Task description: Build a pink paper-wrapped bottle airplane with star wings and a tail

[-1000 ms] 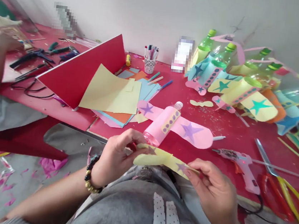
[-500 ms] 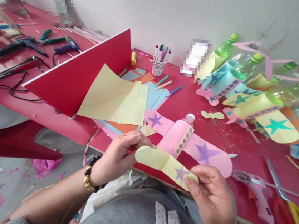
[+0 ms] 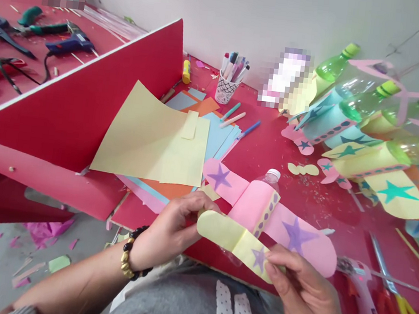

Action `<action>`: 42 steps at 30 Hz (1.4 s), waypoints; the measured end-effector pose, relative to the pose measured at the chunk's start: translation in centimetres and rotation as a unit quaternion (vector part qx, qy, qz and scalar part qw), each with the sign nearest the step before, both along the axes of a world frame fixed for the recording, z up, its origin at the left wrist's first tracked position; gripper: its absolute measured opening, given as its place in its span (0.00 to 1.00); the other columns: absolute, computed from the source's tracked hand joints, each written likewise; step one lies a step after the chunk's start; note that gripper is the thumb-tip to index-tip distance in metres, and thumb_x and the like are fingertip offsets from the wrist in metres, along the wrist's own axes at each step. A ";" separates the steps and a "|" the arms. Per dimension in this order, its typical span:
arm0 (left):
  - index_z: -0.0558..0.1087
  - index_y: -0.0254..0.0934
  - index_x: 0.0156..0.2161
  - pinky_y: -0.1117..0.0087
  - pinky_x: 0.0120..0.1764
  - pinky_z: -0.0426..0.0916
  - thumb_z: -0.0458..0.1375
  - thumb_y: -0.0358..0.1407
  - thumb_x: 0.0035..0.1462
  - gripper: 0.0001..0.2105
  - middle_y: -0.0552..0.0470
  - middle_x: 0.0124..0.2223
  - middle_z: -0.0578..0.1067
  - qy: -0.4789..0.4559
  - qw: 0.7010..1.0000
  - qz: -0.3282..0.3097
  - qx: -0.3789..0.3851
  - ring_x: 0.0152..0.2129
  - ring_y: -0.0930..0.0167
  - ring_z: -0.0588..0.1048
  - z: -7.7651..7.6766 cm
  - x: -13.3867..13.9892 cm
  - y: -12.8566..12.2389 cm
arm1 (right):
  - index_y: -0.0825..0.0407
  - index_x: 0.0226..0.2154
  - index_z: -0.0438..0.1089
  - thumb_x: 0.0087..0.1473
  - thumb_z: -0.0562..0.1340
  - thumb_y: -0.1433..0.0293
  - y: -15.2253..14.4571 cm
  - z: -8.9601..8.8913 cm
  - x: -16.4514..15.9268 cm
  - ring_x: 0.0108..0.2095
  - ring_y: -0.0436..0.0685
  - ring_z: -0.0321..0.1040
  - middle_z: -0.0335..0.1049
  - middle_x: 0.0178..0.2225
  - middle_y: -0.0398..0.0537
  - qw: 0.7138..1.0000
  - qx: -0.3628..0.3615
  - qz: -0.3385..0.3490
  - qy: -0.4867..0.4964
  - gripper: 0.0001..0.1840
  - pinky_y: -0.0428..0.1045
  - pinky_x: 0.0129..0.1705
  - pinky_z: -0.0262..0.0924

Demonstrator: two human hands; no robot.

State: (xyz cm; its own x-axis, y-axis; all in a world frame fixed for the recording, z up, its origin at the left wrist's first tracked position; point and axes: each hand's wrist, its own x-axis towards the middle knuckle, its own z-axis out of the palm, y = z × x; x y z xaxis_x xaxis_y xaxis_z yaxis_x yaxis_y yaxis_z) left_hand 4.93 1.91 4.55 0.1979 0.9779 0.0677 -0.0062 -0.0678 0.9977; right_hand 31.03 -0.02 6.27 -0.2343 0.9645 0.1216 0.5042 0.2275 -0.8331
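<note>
A pale yellow paper strip (image 3: 222, 230) with rounded ends, a crease across its middle and a purple star on its right half spans my two hands. My right hand (image 3: 302, 288) pinches its right end between thumb and fingers. At the left end, my left hand (image 3: 174, 228) is closed, its fingertips partly hidden behind the paper. Just beyond the strip lies a bottle airplane (image 3: 253, 200) wrapped in pink paper, with purple-starred pink wings, a dotted yellow band and a white cap. Part of the bottle's near end is hidden by the strip.
A red board (image 3: 127, 82) stands at left beside yellow paper sheets (image 3: 151, 140). Behind are a marker cup (image 3: 227, 88) and loose markers. Several bottle airplanes (image 3: 376, 156) crowd the right. A pink glue gun (image 3: 365, 298) and scissors (image 3: 394, 294) lie at front right.
The view has shifted, so the board and tools slide left. Both hands still hold the strip; my right fingers now cover a little more of its star.
</note>
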 end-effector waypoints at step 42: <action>0.71 0.36 0.37 0.70 0.33 0.64 0.58 0.27 0.53 0.05 0.52 0.35 0.70 0.058 0.998 -0.012 -0.034 0.31 0.71 0.69 -0.8 3.3 0.6 | 0.45 0.37 0.78 0.56 0.62 0.72 -0.1 -1.0 1.1 0.37 0.50 0.75 0.79 0.36 0.42 0.998 -0.037 -0.049 0.020 0.09 0.41 0.41 0.68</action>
State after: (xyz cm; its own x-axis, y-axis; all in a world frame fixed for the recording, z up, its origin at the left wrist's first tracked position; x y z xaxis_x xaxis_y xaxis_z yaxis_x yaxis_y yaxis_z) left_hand 8.18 2.54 3.72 0.2243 0.9742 -0.0242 0.1086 -0.0003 0.9941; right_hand 32.14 -0.14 5.32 -0.1354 0.9892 0.0559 0.4873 0.1156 -0.8655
